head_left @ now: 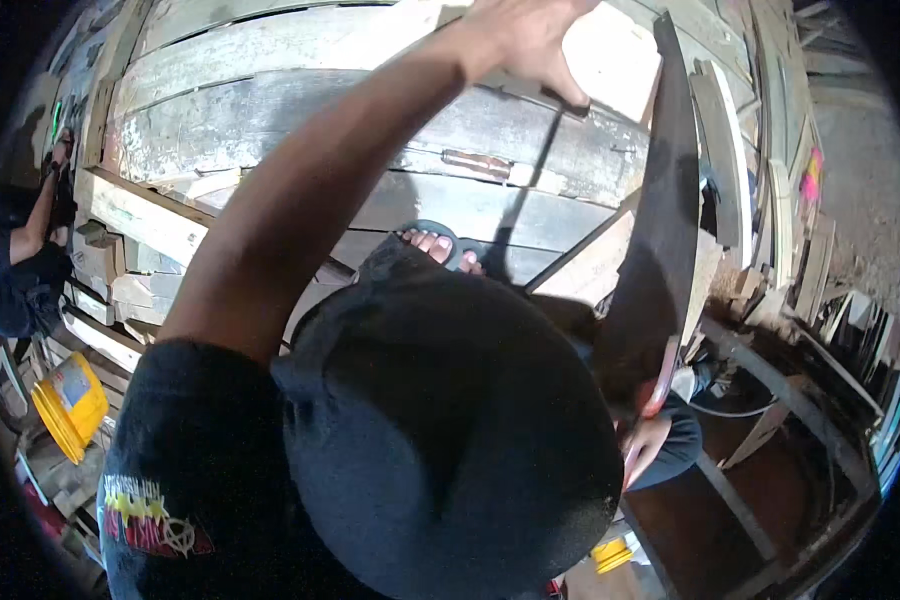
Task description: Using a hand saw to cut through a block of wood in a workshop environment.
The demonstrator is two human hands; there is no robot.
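Note:
My left arm stretches forward over a wall of pale, worn planks (210,110). At its end my left hand (530,40) is spread, thumb held apart, beside a brightly lit pale board (615,60); the upper picture edge cuts off its fingers. Whether it presses on the wood I cannot tell. My right hand (650,445), low on the right and partly hidden, closes round the red handle end of what looks like a handsaw. The dark, tapering blade of this handsaw (660,210) points away from me, its narrow tip near the top.
A dark rounded cap-like shape (450,430) covers the middle. Sandalled feet (435,243) show beyond it. Another person (30,240) in dark clothes is at far left. A yellow bucket (70,405) lies among wood scraps; upright boards (725,160) and a dark frame (770,390) stand right.

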